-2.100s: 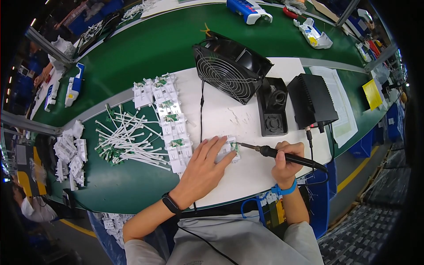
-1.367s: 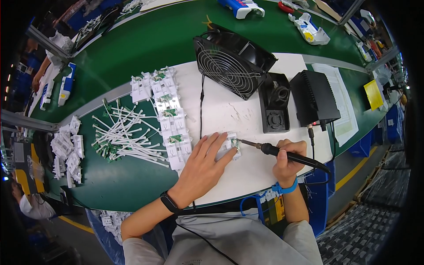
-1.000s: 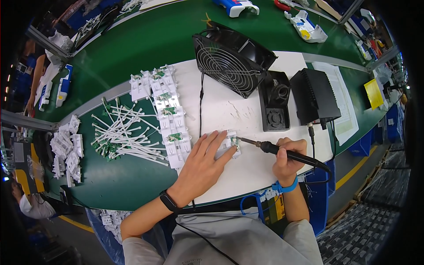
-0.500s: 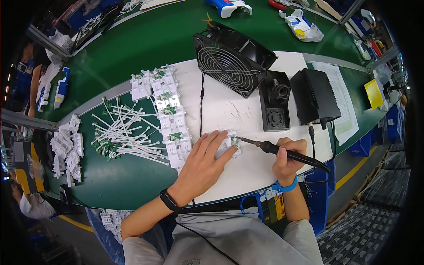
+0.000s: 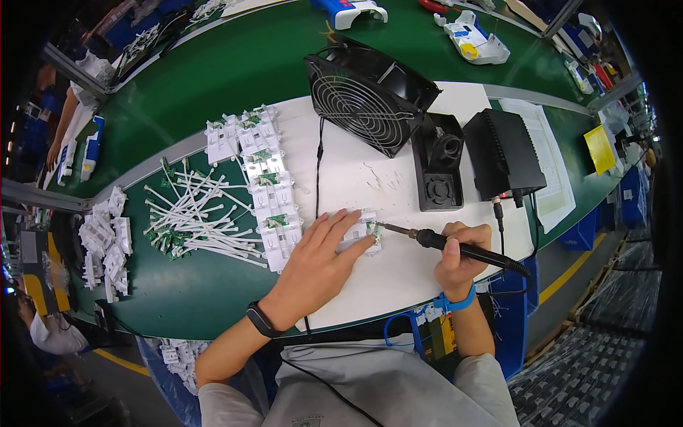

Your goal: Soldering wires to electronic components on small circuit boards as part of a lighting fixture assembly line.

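Note:
My left hand [image 5: 316,252] lies with stretched fingers over a white plastic housing [image 5: 361,238] on the white board; thumb and fingertips touch it, and the palm side is hidden. A small green circuit board [image 5: 372,226] sits at the housing's right end. My right hand [image 5: 459,260] is closed around a soldering iron [image 5: 445,243], its tip at that circuit board; whether it touches I cannot tell. Left of my left hand stands a column of similar white housings [image 5: 268,192] with green boards. Beside them lies a pile of white cables [image 5: 206,213] with green boards on some ends.
A black fan [image 5: 366,99] stands beyond my hands. Right of it are a black iron stand [image 5: 437,171] and a black soldering station [image 5: 505,153]. Loose white housings [image 5: 107,245] lie at far left. The iron's cord [image 5: 528,285] loops near the table's right front edge.
The whole view has shifted slightly, so most things appear a little further left. Both hands keep nearly the same pose, with the iron tip still at the circuit board.

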Demonstrator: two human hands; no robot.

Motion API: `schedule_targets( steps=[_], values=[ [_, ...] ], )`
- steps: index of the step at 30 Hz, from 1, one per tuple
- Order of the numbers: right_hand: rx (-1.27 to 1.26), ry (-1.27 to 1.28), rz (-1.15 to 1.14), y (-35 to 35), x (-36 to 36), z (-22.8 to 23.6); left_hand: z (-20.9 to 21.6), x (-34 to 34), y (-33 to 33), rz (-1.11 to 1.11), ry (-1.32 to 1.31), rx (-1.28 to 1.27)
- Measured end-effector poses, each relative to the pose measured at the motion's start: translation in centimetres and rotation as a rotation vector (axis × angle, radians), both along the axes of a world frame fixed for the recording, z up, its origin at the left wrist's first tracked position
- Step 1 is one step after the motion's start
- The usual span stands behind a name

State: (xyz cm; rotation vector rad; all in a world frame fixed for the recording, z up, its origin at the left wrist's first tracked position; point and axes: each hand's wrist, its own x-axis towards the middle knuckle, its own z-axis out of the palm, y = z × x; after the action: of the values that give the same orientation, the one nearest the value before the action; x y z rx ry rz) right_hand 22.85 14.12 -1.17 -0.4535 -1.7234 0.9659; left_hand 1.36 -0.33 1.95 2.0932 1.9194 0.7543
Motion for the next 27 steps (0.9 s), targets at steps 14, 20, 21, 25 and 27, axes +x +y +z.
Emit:
schedule_targets(
  steps=[14, 20, 21, 25, 27],
  values=[
    [-0.239, 0.149, 0.113, 0.0, 0.2, 0.7, 1.1, -1.4, 0.4, -0.043, -0.299, -0.115],
    [-0.286, 0.077, 0.084, -0.5, -0.5, 1.2, 1.0, -1.5, 0.5, -0.028, -0.306, -0.146],
    [-0.286, 0.077, 0.080, -0.5, -0.4, 1.3, 1.2, -1.4, 0.5, -0.030, -0.296, -0.142],
    [-0.274, 0.063, 0.098, -0.5, -0.2, 1.6, 1.5, -1.4, 0.5, -0.036, -0.291, -0.130],
    [-0.270, 0.067, 0.098, -0.6, -0.3, 1.6, 1.5, -1.4, 0.6, -0.036, -0.293, -0.135]
  ],
)
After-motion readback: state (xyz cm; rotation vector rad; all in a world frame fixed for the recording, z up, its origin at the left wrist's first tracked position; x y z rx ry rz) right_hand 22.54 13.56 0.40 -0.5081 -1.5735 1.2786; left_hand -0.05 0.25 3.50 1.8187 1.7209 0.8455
